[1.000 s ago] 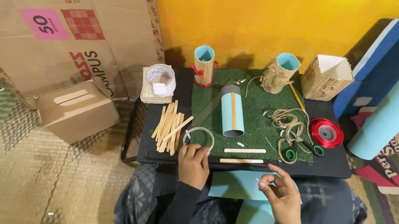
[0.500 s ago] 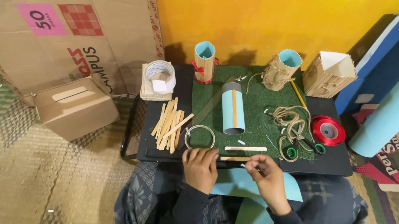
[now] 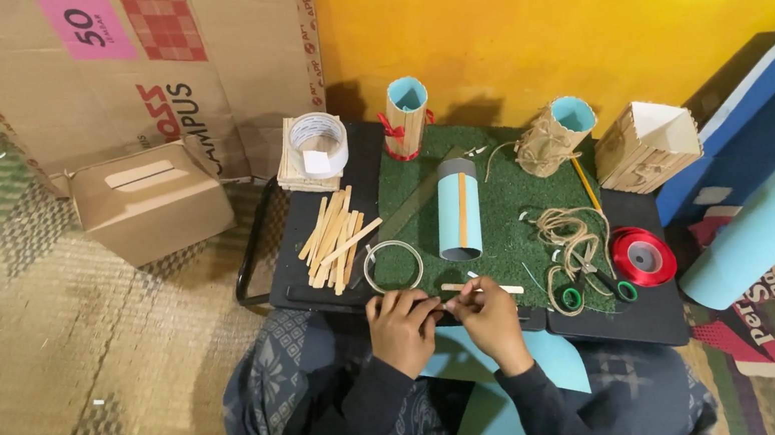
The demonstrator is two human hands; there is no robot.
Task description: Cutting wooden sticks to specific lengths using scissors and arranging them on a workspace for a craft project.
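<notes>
Stick (image 3: 448, 306) pinched between left hand (image 3: 405, 324) and right hand (image 3: 484, 315), both grasping it, at table (image 3: 614, 322) edge.

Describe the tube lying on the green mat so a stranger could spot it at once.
On the low black table against the yellow wall lies a green mat. At its middle lies a light blue tube on its side. Unlike the upright tubes behind, it bears one wooden stick along its length.

long black sleeves; dark patterned garment over the lap — bare hands
</notes>
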